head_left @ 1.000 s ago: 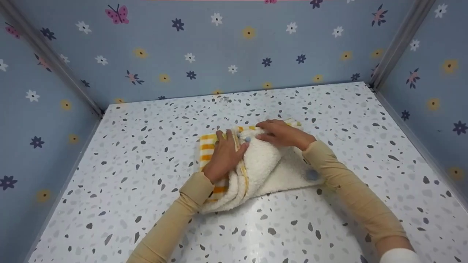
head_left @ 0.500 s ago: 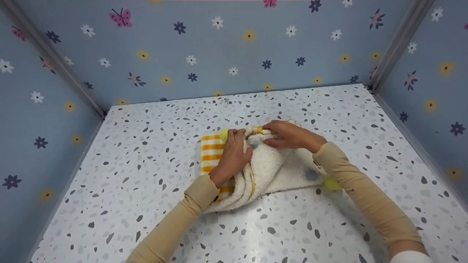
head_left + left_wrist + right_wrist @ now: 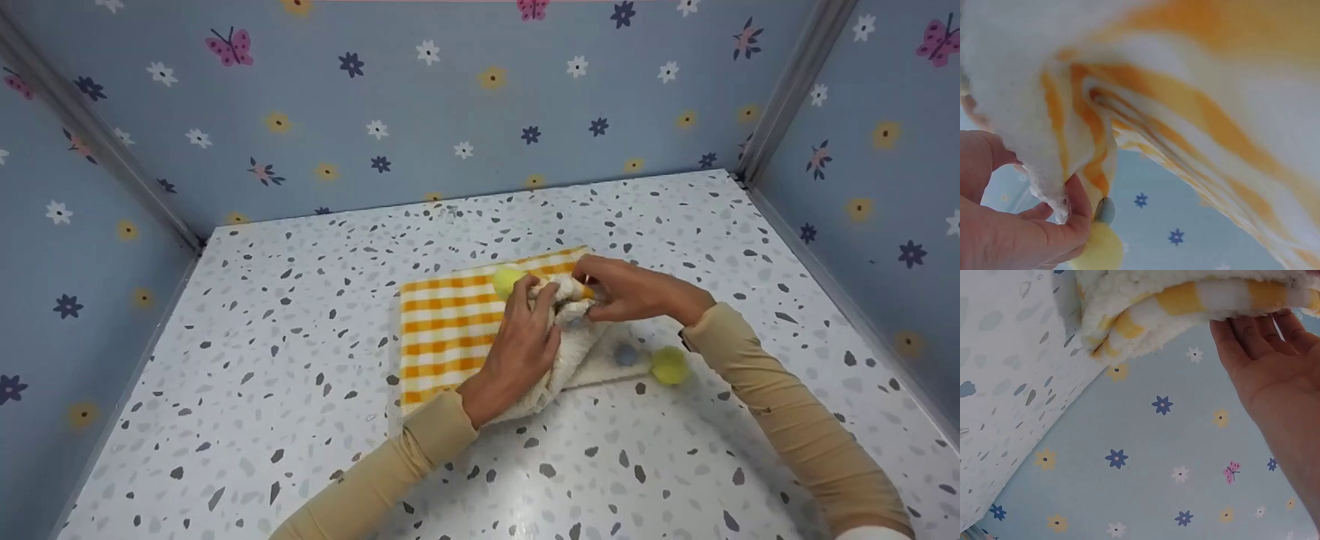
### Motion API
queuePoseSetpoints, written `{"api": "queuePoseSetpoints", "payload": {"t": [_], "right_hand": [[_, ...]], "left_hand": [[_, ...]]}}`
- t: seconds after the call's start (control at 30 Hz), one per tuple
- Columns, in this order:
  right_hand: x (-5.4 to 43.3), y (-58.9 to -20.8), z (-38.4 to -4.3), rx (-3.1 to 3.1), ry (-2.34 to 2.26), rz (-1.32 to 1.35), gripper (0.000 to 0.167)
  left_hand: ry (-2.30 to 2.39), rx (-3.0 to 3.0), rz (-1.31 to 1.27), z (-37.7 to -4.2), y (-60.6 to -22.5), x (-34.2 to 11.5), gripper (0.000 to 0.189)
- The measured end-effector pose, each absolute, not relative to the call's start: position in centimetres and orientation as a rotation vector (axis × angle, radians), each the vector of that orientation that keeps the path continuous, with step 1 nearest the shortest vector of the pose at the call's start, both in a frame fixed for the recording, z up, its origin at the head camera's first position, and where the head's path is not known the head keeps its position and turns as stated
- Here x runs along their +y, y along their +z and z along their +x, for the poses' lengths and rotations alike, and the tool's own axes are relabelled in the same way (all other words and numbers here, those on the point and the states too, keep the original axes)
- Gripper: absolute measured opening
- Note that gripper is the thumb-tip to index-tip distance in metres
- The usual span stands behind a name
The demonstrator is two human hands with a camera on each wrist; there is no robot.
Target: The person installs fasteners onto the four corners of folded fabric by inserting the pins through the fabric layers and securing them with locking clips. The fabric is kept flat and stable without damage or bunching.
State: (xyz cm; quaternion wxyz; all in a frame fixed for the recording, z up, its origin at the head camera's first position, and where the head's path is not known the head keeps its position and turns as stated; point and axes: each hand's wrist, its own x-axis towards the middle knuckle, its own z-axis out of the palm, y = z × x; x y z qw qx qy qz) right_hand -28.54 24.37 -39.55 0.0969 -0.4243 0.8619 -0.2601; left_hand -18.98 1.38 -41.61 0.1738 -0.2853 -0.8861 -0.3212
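A cloth (image 3: 450,322), yellow-and-white checked on one side and white fleece on the other, lies partly bunched on the table. My left hand (image 3: 517,352) pinches its gathered edge; in the left wrist view the fingers (image 3: 1075,202) close on the fleece border. Opposite it, my right hand (image 3: 637,289) grips the same bunched part from the right, with fingers (image 3: 1241,334) under the striped edge in the right wrist view. A yellow pompom (image 3: 508,283) hangs by the left fingertips. A second yellow pompom (image 3: 670,365) and a blue-grey round piece (image 3: 625,355) lie at the lower right corner.
The speckled white table (image 3: 262,360) surrounds the cloth. Blue panels with flowers and butterflies stand behind it (image 3: 420,105) and at both sides, joined by metal corner posts (image 3: 795,90).
Both hands have moved right, drawing the bunched fleece part with them. More of the checked side now shows at the left, and the yellow pompoms have come into fuller view.
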Motion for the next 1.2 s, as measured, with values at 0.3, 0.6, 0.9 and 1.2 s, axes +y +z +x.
{"api": "queuePoseSetpoints", "payload": {"t": [0.3, 0.6, 0.9, 1.2], "right_hand": [[26.8, -40.2, -26.8, 2.483, -0.788, -1.23, 0.059], [28.5, -40.7, -25.1, 2.476, -0.752, -1.297, 0.052], [29.4, -41.3, -22.9, 2.429, -0.775, -1.295, 0.063], [30.0, -41.1, -21.2, 2.418, -0.801, -1.473, 0.045]], "left_hand": [[-0.657, -2.467, -0.902, -16.5, -42.0, 3.9, 0.047], [-0.286, -2.346, -0.94, -14.3, -43.3, 5.8, 0.043], [0.135, -2.244, -1.07, -12.2, -43.7, 6.1, 0.049], [0.229, -2.125, -1.183, -10.2, -44.4, 6.1, 0.02]]}}
